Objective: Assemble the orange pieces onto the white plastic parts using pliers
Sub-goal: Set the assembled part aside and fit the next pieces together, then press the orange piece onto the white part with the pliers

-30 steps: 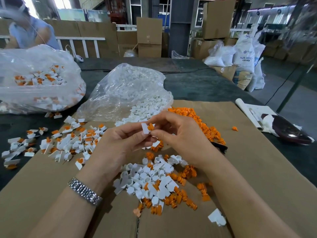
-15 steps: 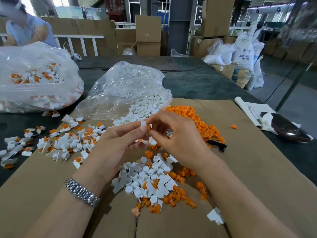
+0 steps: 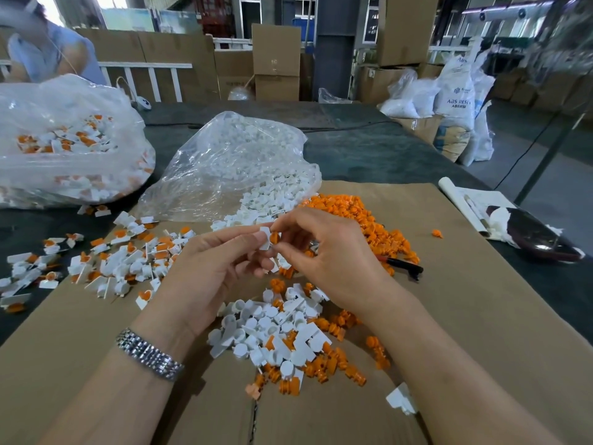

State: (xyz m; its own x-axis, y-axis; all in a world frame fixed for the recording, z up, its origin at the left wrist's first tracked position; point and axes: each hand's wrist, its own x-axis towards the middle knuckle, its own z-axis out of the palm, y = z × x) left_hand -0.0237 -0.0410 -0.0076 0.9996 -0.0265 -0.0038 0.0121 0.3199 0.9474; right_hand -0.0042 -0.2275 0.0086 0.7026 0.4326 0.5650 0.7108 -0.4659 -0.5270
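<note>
My left hand (image 3: pixel 211 271) pinches a small white plastic part (image 3: pixel 265 239) above the cardboard. My right hand (image 3: pixel 327 255) pinches an orange piece (image 3: pixel 273 238) and holds it against that white part. Below my hands lies a mixed pile of loose white parts (image 3: pixel 272 332) and orange pieces (image 3: pixel 333 364). A larger heap of orange pieces (image 3: pixel 369 223) lies behind my right hand. The pliers (image 3: pixel 404 268) lie on the cardboard to the right of that hand, with only their dark handle end showing.
Assembled white-and-orange parts (image 3: pixel 122 261) are scattered at the left. A clear bag of white parts (image 3: pixel 237 162) sits behind, and a bag of assembled parts (image 3: pixel 64 146) stands at far left. A dark dish on paper (image 3: pixel 532 236) lies at the right. Another person (image 3: pixel 48 56) works at the back left.
Both hands stay together at the same spot, still working the orange piece against the white part. The fingers have shifted slightly.
</note>
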